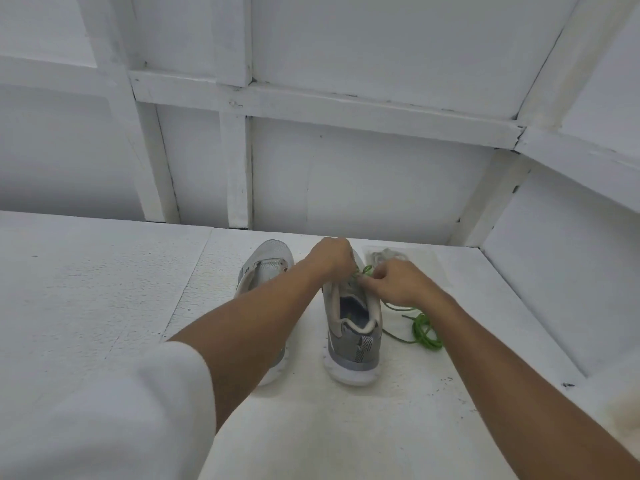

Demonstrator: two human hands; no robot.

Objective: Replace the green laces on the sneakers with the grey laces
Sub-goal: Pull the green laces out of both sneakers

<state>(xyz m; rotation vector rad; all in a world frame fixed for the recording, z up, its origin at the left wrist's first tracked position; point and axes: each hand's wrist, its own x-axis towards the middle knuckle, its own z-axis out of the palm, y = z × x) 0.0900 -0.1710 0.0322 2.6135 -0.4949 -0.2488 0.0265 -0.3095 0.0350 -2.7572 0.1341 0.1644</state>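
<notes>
Two grey sneakers stand on the white table, toes pointing away from me. The right sneaker (pixel 353 337) shows its open collar and heel. My left hand (pixel 330 254) is curled over its lacing area, and my right hand (pixel 398 284) pinches a green lace (pixel 363 273) at the upper eyelets. The left sneaker (pixel 265 265) lies partly hidden under my left forearm. A loose green lace (pixel 426 332) lies coiled on the table to the right of the right sneaker. A bundle of grey laces (pixel 386 254) sits just beyond my right hand, partly covered.
The white table (pixel 104 289) ends at a white panelled wall (pixel 346 188) close behind the shoes. A white side wall (pixel 554 271) closes off the right. My white sleeve (pixel 121 410) fills the lower left.
</notes>
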